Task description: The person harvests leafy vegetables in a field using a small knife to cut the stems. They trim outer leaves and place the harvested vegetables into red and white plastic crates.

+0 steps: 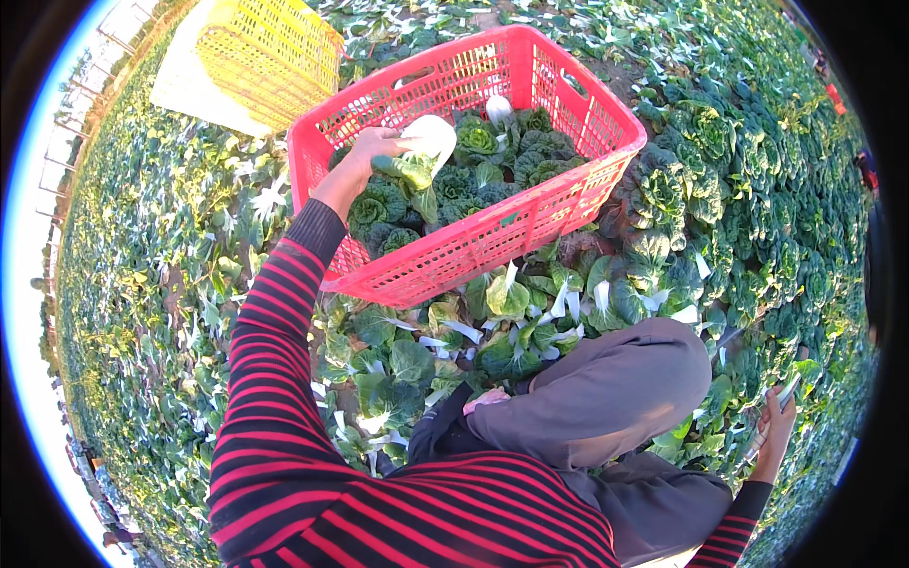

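Observation:
My left hand point(376, 150) holds a leafy cabbage point(432, 138) over the left part of a red plastic crate point(497, 234). Its white base points up and its green leaves hang down. Inside the crate sit several dark green leafy heads point(454, 186), and one more with its white base up point(499, 110) lies near the back wall. My right hand point(775, 426), out at the lower right, is closed around a knife point(787, 394); its blade points up and to the right, and part of the handle is hidden by the fingers.
A yellow plastic crate point(270, 57) with a pale liner stands behind the red one at the upper left. Cut leaves point(461, 330) litter the ground before my bent knee point(639, 383). Rows of uncut heads point(660, 184) grow to the right. People are partly visible at the far right edge.

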{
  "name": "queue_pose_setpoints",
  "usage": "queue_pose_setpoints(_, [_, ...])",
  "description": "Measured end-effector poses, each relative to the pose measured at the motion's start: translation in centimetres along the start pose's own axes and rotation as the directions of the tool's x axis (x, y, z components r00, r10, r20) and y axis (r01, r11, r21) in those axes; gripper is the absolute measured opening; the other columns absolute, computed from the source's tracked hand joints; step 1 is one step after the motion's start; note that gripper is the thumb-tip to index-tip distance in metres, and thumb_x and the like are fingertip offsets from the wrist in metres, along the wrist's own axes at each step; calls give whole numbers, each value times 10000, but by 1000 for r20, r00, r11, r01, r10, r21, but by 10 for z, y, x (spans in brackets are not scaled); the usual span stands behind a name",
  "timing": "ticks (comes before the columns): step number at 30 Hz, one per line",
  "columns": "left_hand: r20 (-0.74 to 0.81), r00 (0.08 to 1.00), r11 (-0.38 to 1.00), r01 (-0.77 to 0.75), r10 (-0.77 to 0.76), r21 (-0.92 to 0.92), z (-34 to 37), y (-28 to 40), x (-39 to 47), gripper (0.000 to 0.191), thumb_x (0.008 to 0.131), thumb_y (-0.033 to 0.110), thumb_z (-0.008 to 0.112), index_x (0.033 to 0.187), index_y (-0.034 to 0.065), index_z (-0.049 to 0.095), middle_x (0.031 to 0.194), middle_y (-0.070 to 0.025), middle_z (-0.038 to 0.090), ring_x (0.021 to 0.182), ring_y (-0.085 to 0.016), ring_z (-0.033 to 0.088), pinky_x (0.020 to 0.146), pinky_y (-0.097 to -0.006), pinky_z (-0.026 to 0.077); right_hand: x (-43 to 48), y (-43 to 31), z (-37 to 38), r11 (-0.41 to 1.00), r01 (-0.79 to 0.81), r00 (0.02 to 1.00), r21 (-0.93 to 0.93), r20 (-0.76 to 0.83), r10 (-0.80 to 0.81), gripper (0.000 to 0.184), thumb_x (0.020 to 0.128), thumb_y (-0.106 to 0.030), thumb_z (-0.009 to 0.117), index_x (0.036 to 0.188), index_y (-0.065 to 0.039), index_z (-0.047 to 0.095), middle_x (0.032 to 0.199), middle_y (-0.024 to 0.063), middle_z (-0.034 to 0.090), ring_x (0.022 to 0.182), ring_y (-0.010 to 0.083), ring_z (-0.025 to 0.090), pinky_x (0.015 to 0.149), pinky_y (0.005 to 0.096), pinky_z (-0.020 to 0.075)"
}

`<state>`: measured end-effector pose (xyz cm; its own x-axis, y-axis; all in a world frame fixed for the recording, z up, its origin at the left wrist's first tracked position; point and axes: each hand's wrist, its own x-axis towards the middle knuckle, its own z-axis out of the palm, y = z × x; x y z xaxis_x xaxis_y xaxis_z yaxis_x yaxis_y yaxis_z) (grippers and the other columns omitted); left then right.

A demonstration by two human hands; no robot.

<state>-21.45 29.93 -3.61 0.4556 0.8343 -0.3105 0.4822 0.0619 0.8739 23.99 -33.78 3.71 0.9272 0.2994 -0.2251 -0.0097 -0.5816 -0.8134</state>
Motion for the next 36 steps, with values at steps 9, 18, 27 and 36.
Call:
queue_pose_setpoints(9, [123, 973, 978, -202, 194, 57, 39, 13, 51, 405, 683, 303, 849, 902, -19, 739, 745, -14, 677, 680, -84, 611, 618, -263, 455, -1, -10, 11, 995, -33, 999, -95, -24, 31, 152, 886, -137, 656, 984, -75, 558, 611, -39, 463, 435, 29, 393, 361, 189, 299])
queue_pose_setpoints(18, [32, 972, 878, 224, -233, -424, 45, 27, 151, 289, 854, 311, 675, 970, 47, 677, 867, -82, 707, 794, -179, 687, 797, -387, 549, -4, 15, -11, 986, -121, 991, -112, -67, 114, 147, 886, -127, 640, 976, -70, 538, 612, -32, 454, 413, 34, 377, 356, 198, 275])
queue_pose_setpoints(27, [-5, 884, 813, 427, -467, -396, 68, -28, 197, 717, 857, 430, 656, 1343, -20, 383, 1318, -237, 477, 1153, -356, 545, 908, -477, 486, -17, 10, -13, 977, -172, 980, -125, -126, 156, 178, 876, -155, 657, 997, -77, 551, 597, -54, 432, 429, 20, 365, 374, 186, 270])
queue_pose_setpoints(36, [-104, 984, 943, 107, -146, -314, 83, 9, 157, 352, 897, 284, 651, 1141, 32, 621, 1038, -102, 695, 864, -183, 677, 610, -262, 483, -40, -3, -29, 917, -148, 988, -369, -11, 155, 383, 807, -174, 710, 1150, -52, 590, 788, 7, 578, 580, 78, 499, 499, 244, 394])
